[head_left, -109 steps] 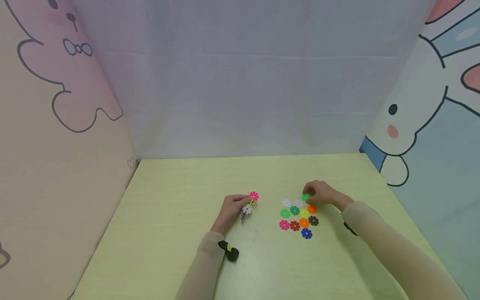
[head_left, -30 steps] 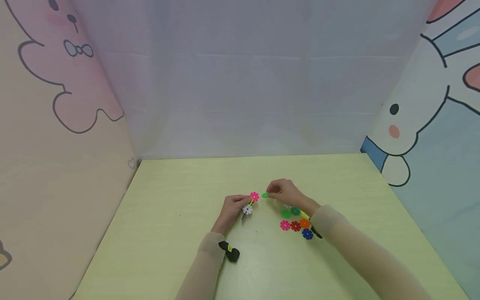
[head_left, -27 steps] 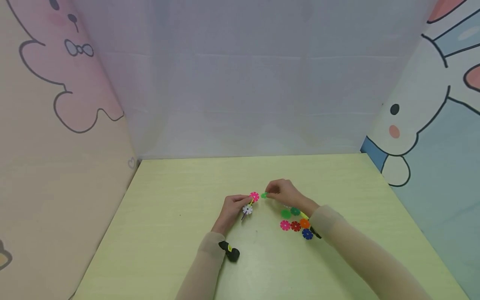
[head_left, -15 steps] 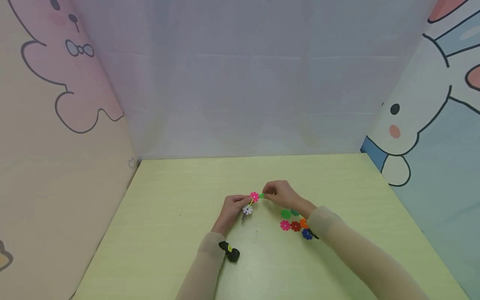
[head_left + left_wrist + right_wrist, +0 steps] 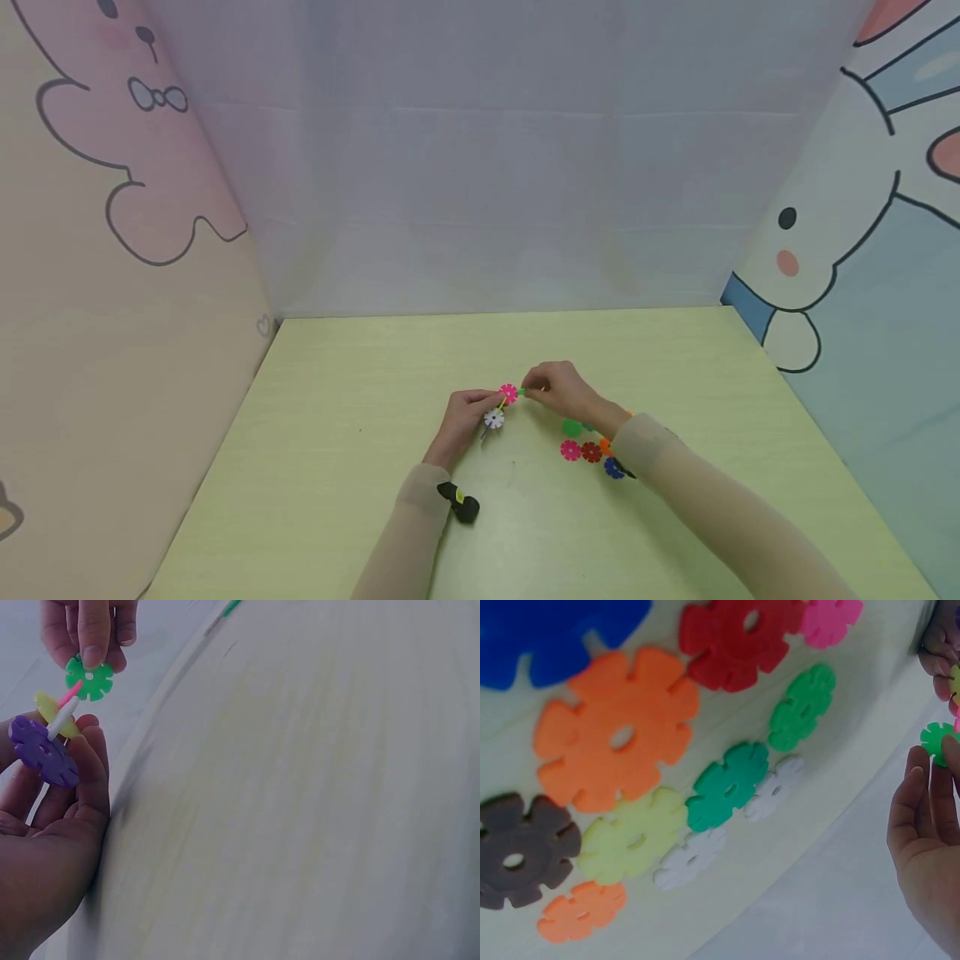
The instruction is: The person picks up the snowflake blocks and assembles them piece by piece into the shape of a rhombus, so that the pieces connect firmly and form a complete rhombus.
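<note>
My left hand (image 5: 459, 421) pinches a small chain of slotted plastic snowflake discs. In the left wrist view the chain has a purple disc (image 5: 43, 752), a white disc (image 5: 64, 718), a yellow disc (image 5: 69, 729) and a pink disc (image 5: 70, 694). Thumb and fingers grip around the yellow one. Between thumb and fingertips, my right hand (image 5: 562, 392) holds a green disc (image 5: 88, 679). The green disc meets the pink disc's right edge (image 5: 509, 392); how deep their slots engage is too small to tell.
Several loose discs lie on the table (image 5: 337, 500) right of the hands, among them red (image 5: 592, 452), blue (image 5: 613, 469), orange (image 5: 619, 735), dark brown (image 5: 551, 840), yellow (image 5: 634, 836) and dark green (image 5: 727, 786). The right forearm partly covers them in the head view.
My right hand took the green disc from the loose group and carried it left to the pink disc, closing the last small gap. The left hand has stayed in place with the chain.
</note>
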`<state>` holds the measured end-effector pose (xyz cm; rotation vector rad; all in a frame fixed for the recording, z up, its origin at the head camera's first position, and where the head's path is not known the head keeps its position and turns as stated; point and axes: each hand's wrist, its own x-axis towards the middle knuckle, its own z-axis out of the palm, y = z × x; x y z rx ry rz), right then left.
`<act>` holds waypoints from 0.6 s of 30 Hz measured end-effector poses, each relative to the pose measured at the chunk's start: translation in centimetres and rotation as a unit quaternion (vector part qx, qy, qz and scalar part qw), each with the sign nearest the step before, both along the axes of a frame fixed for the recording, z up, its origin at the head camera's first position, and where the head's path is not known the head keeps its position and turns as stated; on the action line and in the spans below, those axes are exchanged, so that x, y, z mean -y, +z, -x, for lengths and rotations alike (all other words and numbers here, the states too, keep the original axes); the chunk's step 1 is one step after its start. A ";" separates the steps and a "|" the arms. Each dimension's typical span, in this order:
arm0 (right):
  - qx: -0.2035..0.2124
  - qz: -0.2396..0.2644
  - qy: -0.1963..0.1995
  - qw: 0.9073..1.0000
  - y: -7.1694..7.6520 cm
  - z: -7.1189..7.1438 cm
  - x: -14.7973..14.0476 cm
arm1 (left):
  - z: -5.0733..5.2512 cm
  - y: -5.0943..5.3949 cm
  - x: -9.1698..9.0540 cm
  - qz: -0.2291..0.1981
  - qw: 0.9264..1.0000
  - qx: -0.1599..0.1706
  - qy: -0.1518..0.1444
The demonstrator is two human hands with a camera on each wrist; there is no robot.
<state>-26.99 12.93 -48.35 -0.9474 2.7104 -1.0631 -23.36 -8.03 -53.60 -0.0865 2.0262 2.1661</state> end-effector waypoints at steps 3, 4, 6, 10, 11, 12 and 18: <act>-0.013 0.004 0.000 1.000 0.1 -0.1 0.1 | 0.0 0.0 -0.1 0.002 1.000 -0.004 0.003; -0.018 0.006 0.001 1.000 0.1 -0.2 0.1 | 0.0 0.0 -0.1 0.001 1.000 -0.004 0.005; -0.027 0.007 0.002 1.000 0.2 -0.3 0.2 | 0.0 0.0 -0.1 0.003 1.000 -0.003 0.008; -0.040 0.004 -0.003 0.999 0.2 -0.5 0.3 | 0.0 0.1 -0.1 0.005 1.000 0.001 0.011; -0.042 0.003 -0.003 0.999 0.1 -0.5 0.3 | 0.0 0.1 -0.1 0.005 1.000 0.000 0.010; -0.044 0.001 -0.004 0.999 0.1 -0.5 0.3 | 0.0 0.1 -0.1 0.004 1.000 -0.002 0.007; -0.051 -0.003 0.006 0.999 0.1 -0.4 0.5 | -0.1 0.2 0.0 0.002 1.000 -0.005 -0.001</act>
